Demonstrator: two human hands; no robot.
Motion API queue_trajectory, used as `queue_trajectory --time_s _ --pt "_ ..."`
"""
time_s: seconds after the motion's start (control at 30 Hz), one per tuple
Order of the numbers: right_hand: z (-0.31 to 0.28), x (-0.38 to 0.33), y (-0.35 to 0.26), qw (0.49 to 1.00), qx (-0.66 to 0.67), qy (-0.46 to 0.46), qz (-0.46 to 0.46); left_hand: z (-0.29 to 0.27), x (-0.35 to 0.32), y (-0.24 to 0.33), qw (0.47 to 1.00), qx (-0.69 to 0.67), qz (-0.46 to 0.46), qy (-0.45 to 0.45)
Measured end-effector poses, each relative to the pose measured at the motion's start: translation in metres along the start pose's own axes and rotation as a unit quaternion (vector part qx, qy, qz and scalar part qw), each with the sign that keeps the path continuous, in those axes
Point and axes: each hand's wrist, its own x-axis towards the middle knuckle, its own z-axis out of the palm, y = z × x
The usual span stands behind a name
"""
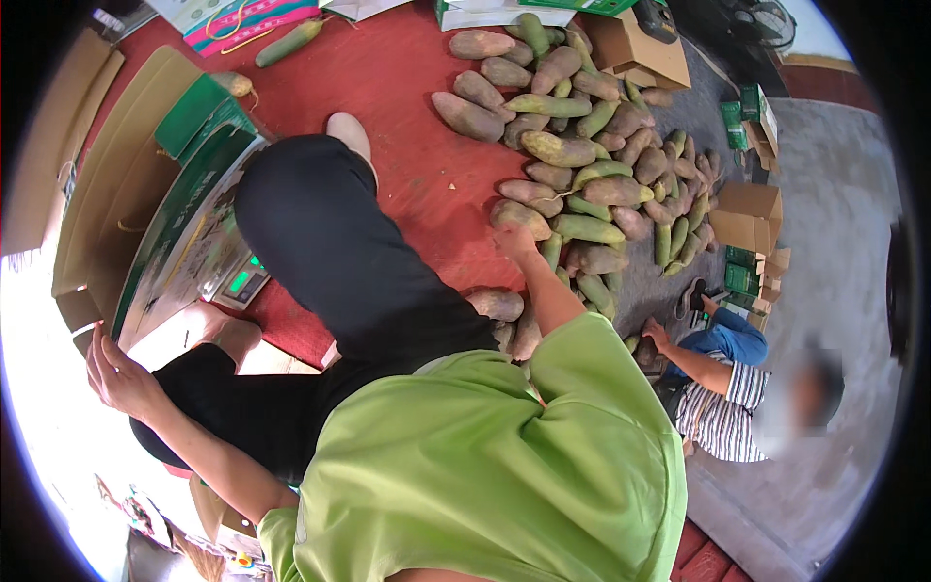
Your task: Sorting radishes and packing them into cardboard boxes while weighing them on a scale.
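Can't make out how the right hand's (515, 243) fingers sit on that radish (521, 215), too small to tell. Same with the left hand (124, 380): no clue whether its fingertips actually touch the box (92, 209). Tons of the pile (606, 165) is buried under itself, and the shirt (485, 456) blocks part of the radishes by the knee. Scale's (239, 282) digits are too tiny to read. Co-worker's head (817, 390) is blurred out, the pink bag (254, 37) gets chopped at the top edge, and the lower-left clutter (145, 514) is lost in glare.
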Motion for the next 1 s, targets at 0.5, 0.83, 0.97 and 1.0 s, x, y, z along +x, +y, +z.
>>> queue_trajectory --time_s 0.5,0.83,0.97,1.0 --pt "-0.153 -0.046 0.016 0.884 0.339 0.306 0.099 -0.001 0.002 -0.003 1.000 -0.014 0.027 0.000" --pt "-0.056 -0.097 0.124 0.971 -0.069 0.176 0.144 0.010 0.002 -0.011 0.999 -0.026 0.036 -0.015" --pt "-0.056 -0.133 0.109 0.940 -0.097 0.211 0.249 0.002 0.002 -0.013 0.999 -0.015 0.029 -0.017" --pt "-0.060 -0.139 0.109 0.932 -0.093 0.197 0.289 0.001 0.002 -0.014 0.999 -0.012 0.034 -0.016"
